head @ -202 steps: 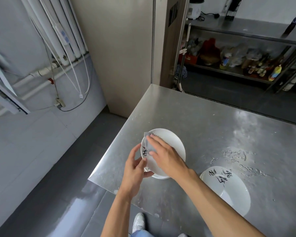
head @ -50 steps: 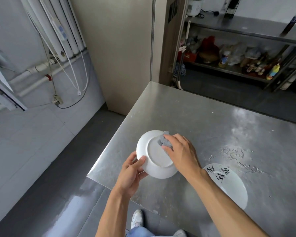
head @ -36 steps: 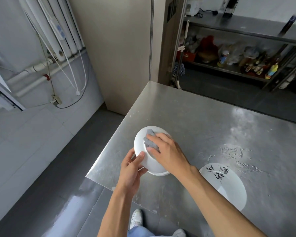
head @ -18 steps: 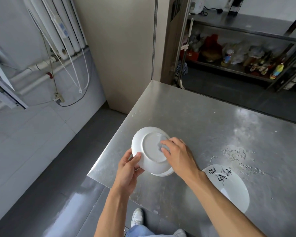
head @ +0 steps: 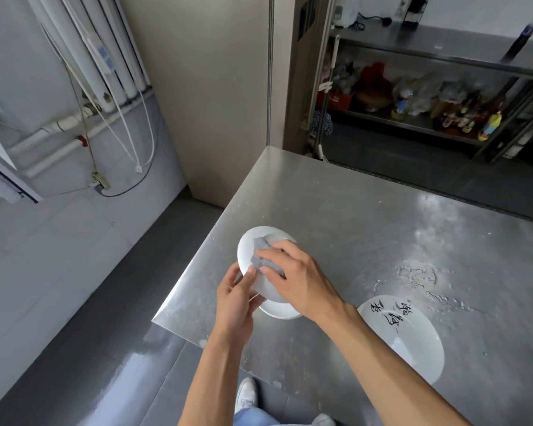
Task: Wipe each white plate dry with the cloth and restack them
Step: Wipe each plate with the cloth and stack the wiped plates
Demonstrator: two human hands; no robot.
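A: Item: plate [head: 253, 241]. Where is it kept?
B: Pinched at its near rim by left grip [head: 237, 298] and tilted above the desk [head: 351, 216], so the underside is presented. The cloth [head: 260, 256] is bunched in right grip [head: 293, 278] and pressed there.

Table [head: 351, 226] in front of me; I stand at its near-left corner. Held plate [head: 250, 250] is tilted above that corner. My left hand [head: 237, 299] grips its near edge. My right hand [head: 299, 281] lies on top and holds the cloth [head: 260, 259] against it. Lower plate [head: 280, 310] sits on the table directly beneath. Right plate [head: 413, 342] lies flat, well apart to the right. Shelves [head: 413, 124] stand behind the table, pipes [head: 83, 56] on the left wall.
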